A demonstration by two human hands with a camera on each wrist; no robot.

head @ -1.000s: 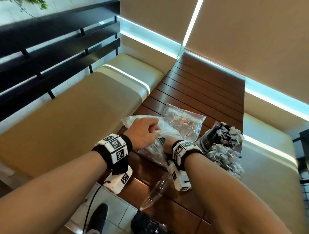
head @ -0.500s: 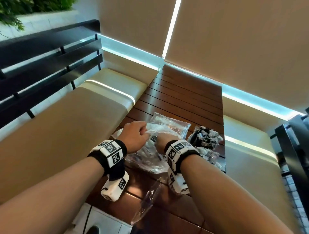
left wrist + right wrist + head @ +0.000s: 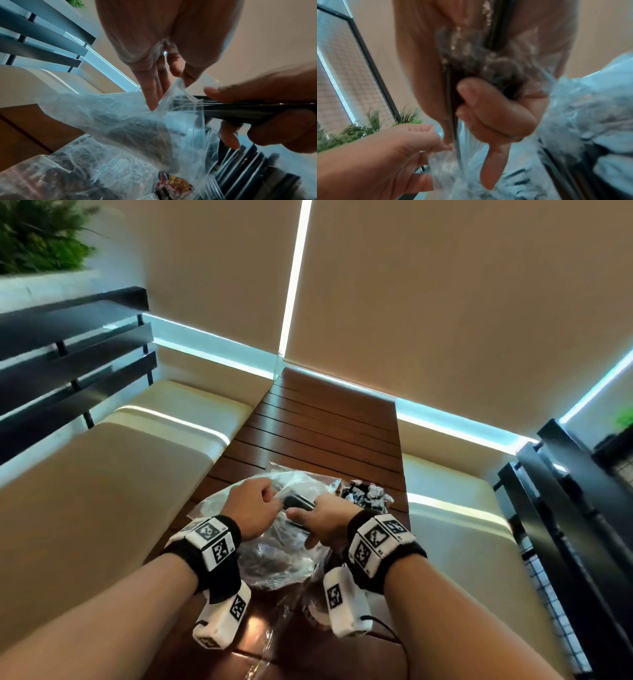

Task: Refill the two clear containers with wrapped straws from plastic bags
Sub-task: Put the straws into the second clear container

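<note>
A clear plastic bag (image 3: 274, 563) of black wrapped straws lies on the wooden table (image 3: 325, 426) in front of me. My left hand (image 3: 270, 501) pinches the bag's open edge (image 3: 173, 86) between thumb and fingers. My right hand (image 3: 305, 525) grips a bundle of black wrapped straws (image 3: 240, 109) at the bag's mouth, fingers curled round it (image 3: 488, 105). Just right of the hands stands a clear container (image 3: 364, 496) packed with wrapped straws. Only one container shows.
A second plastic bag (image 3: 308, 479) lies behind the first. Beige cushioned benches (image 3: 102, 491) flank the table on both sides. Black railings (image 3: 68, 364) stand at far left and far right. A loose strip of clear plastic (image 3: 263, 642) hangs over the table's near edge.
The head view has tilted upward, so the hands sit lower in frame. My right hand now shows a dark bundle of straws at the bag's mouth; my left hand still holds the bag.
</note>
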